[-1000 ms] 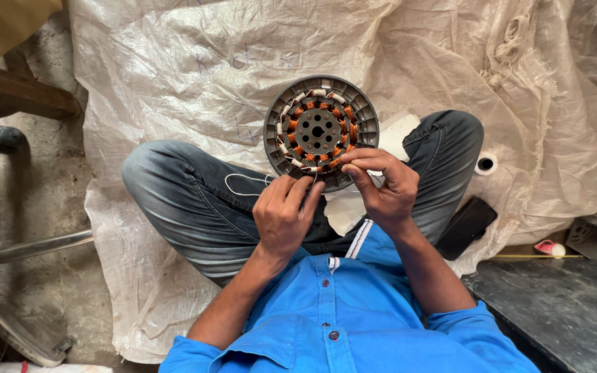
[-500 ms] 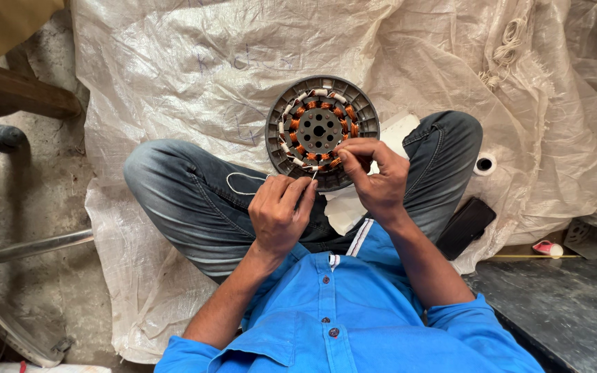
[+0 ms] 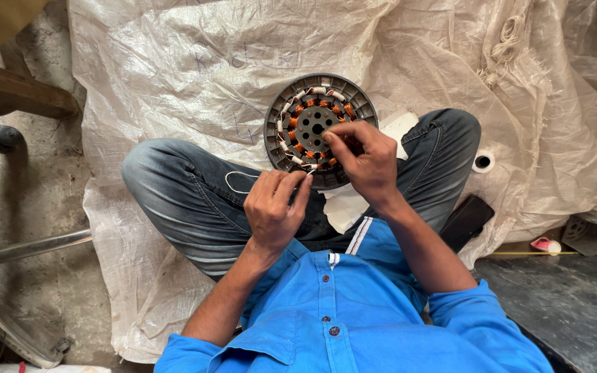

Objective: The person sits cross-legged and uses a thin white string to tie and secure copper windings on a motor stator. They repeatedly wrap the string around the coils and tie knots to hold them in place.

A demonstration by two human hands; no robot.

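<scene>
A person in a blue shirt sits cross-legged on a large white woven plastic sheet spread over the floor. The sheet fills most of the view from 9 o'clock round to 3 o'clock.

The thing in work is a round motor stator with copper windings and white insulating sleeves around a dark hub. It rests at 12 o'clock from the hands, between the knees and leaning on the shins.

Compared with a second ago, the right hand has moved up and forward. Before, it was close to the left hand at the lower rim; now it lies over the right half of the stator face, its fingers curled and pinched near the hub — it seems to grip a winding or a sleeve there, but what exactly I cannot tell. The left hand has stayed low, at 7 o'clock from the stator. Its fingers are closed on a thin white wire whose loop lies on the jeans at its 10 o'clock. The stator itself has hardly shifted.

So the two hands have separated — one keeps the wire, the other works on the coils.

Smaller things: white paper under the wrists, a dark flat case and a small white tape roll at 3 o'clock.
</scene>
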